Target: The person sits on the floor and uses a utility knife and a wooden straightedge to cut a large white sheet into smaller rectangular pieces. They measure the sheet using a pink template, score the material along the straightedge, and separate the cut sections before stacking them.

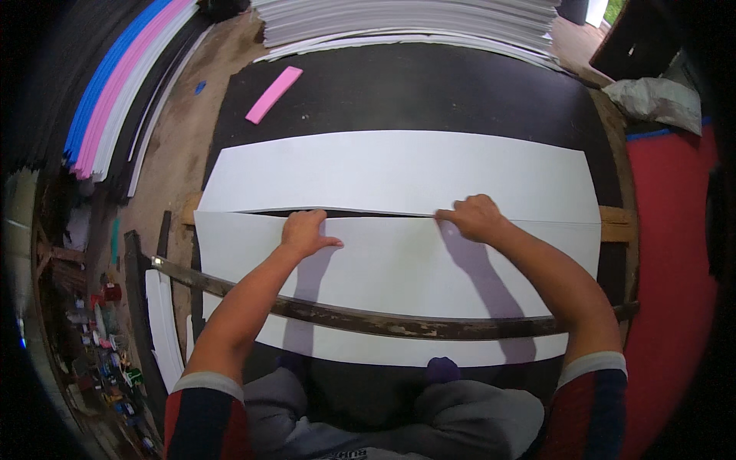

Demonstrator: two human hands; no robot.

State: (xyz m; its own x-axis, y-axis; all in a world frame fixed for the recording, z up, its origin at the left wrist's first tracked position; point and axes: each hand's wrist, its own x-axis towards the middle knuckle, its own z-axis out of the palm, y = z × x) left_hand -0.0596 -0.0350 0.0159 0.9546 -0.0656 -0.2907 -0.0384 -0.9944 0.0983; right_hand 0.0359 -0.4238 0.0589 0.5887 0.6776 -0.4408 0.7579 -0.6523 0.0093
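Observation:
Two white foam sheets lie edge to edge on a dark table, a far sheet (391,170) and a near sheet (383,264). A narrow dark gap parts them toward the left and middle, closing up to a thin line on the right. My left hand (307,232) has its fingers hooked over the near sheet's edge at the gap, the thumb lying on top. Further right, my right hand (474,218) is closed at the seam, its thumb and index finger pinching the edge. A long worn bar (391,320) lies across the near sheet, below both hands.
A pink foam strip (274,95) rests at the table's far left. Stacked white sheets (406,23) stand behind. Blue, pink, white and black sheets (115,92) are piled at left, a red sheet (671,268) at right, with a pale sack (655,102) by its far end.

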